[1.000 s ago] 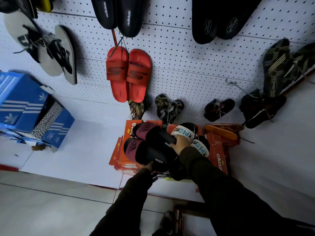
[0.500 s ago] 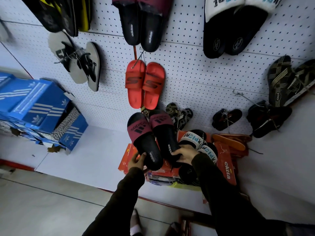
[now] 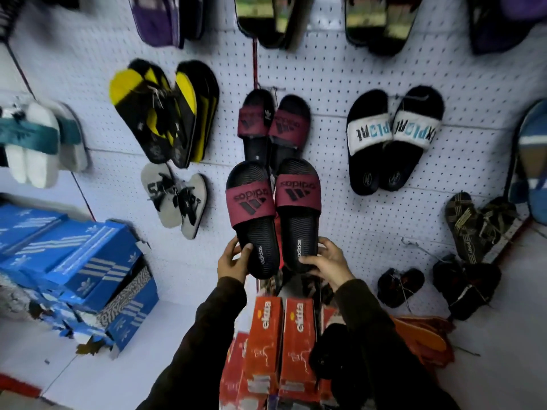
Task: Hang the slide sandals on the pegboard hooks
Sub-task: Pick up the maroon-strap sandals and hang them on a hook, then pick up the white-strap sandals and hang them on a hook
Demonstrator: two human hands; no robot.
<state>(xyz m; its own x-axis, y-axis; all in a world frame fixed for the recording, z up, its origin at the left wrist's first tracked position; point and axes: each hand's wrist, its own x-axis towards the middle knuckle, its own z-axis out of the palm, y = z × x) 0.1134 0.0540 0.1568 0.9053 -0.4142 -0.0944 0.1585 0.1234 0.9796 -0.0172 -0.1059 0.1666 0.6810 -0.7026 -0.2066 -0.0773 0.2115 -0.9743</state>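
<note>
I hold a pair of black slide sandals with maroon Adidas straps upright against the white pegboard [image 3: 355,202]. My left hand [image 3: 232,258] grips the heel of the left slide [image 3: 253,214]. My right hand [image 3: 327,258] grips the heel of the right slide [image 3: 299,208]. Their toes point up and overlap the heels of a matching maroon-strapped pair [image 3: 272,125] that hangs just above on a hook. The hook itself is hard to make out behind the sandals.
Yellow-black flip-flops [image 3: 165,113] and grey flip-flops [image 3: 177,199] hang to the left, white-strapped black slides [image 3: 390,137] to the right. Dark sandals [image 3: 479,226] hang at lower right. Blue shoe boxes [image 3: 74,261] are stacked left, orange boxes [image 3: 278,344] below my arms.
Both hands lifted the maroon-strapped slides from the orange boxes up along the pegboard. The view tilted upward, so higher rows of sandals now show.
</note>
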